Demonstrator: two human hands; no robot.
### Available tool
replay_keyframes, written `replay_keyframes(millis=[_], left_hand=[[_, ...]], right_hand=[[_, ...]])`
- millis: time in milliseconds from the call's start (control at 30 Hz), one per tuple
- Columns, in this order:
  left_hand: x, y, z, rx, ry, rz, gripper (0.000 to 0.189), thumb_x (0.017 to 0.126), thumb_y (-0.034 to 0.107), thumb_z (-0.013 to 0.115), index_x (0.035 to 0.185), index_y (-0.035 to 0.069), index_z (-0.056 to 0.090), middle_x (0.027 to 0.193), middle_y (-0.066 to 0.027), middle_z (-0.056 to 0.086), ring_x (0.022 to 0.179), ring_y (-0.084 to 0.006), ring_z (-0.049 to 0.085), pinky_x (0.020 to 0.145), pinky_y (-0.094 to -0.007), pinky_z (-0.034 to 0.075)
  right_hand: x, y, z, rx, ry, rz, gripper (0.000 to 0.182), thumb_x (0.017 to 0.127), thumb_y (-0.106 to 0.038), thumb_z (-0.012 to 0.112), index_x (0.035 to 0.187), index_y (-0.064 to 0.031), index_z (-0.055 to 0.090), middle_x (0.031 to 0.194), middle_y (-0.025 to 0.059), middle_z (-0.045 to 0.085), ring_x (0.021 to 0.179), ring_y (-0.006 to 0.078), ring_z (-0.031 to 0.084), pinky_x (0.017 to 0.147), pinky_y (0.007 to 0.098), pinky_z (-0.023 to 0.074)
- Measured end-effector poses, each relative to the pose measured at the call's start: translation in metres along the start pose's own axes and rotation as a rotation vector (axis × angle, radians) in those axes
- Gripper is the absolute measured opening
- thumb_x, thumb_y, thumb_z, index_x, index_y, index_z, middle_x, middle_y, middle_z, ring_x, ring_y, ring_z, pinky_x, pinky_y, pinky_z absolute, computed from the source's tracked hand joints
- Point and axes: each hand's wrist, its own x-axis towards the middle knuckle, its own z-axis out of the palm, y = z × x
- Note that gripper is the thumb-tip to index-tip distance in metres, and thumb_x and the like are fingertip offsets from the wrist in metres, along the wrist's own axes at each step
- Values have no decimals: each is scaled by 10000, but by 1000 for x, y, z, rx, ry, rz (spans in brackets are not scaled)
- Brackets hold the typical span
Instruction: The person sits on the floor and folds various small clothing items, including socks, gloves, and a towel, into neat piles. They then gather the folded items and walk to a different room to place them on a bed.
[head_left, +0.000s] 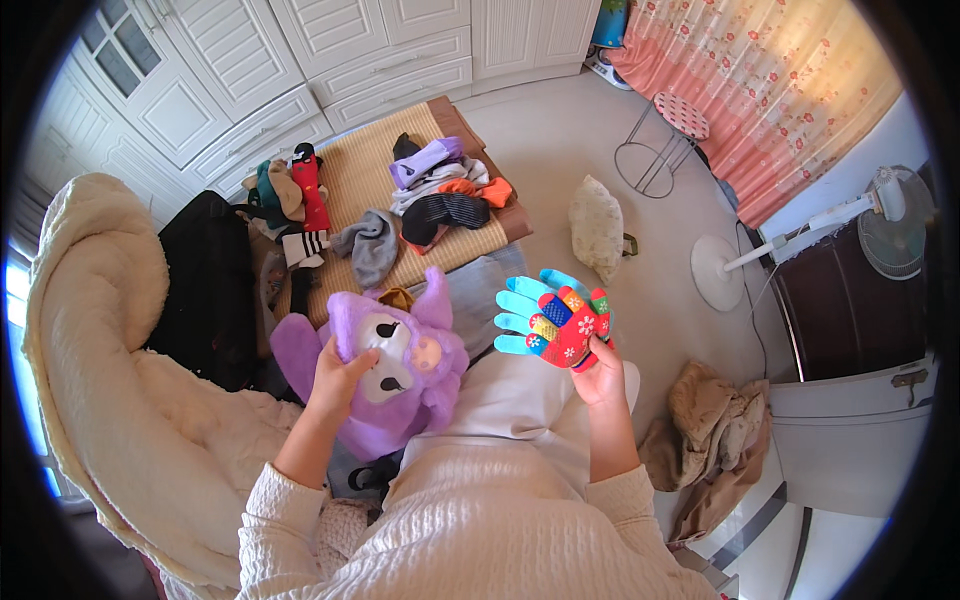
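My left hand (341, 379) grips a purple plush item with a cartoon face (405, 367), its thumb lying on the white face patch. In my right hand (604, 371) are a red knitted glove with multicoloured fingers (576, 328) and a light blue glove (517, 304) behind it, fingers pointing up and left. Beyond them, on a striped mat (352, 172), lie a grey sock (375, 247), a heap with black striped (442, 214), purple (426, 161) and orange (495, 193) pieces, and a red patterned sock (309, 187) among other socks at the left.
A black bag (206, 292) and a cream fleece blanket (97, 315) lie at the left. On the floor are a pale cushion (596, 229), a white fan's base (716, 272), a round stool (681, 115) and brown clothing (701, 442). White cabinets (390, 64) stand behind the mat.
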Motion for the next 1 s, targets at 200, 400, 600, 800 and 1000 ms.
replay_keyframes(millis=[200,400,600,800,1000], left_hand=[[6,11,28,255,141,367,724,728,-11,644,1339,32,258,1086,-112,526,943,-167,546,774,-273,470],[-4,30,44,591,-112,455,679,685,-57,655,1298,45,380,1173,-88,483,1056,-155,473,916,-279,379],[-23,47,49,607,-479,425,639,696,104,726,1257,15,434,1079,-88,563,1027,-160,503,907,-294,381],[23,50,21,726,-682,728,682,651,425,721,1173,38,512,982,-104,589,969,-243,532,894,-373,355],[12,32,30,1102,-711,622,364,586,226,739,894,78,613,835,-60,582,871,-238,542,856,-370,326]], right_hand=[[-13,-11,21,-41,-263,33,476,716,-83,659,1149,15,486,1115,115,564,1023,237,548,912,389,417],[5,6,90,-819,-933,-122,394,651,-131,727,1025,-95,608,1418,188,239,1311,313,238,1041,466,175],[-5,43,127,-1443,-1059,-358,279,577,-136,725,836,-85,634,1058,115,523,1068,264,467,974,516,236],[-26,22,131,-1358,-1105,-437,287,547,-44,690,826,-86,636,858,98,552,856,256,548,949,460,330],[-38,-50,148,-1419,-1021,-478,279,517,-27,696,782,-104,652,793,91,595,791,252,593,968,465,340]])
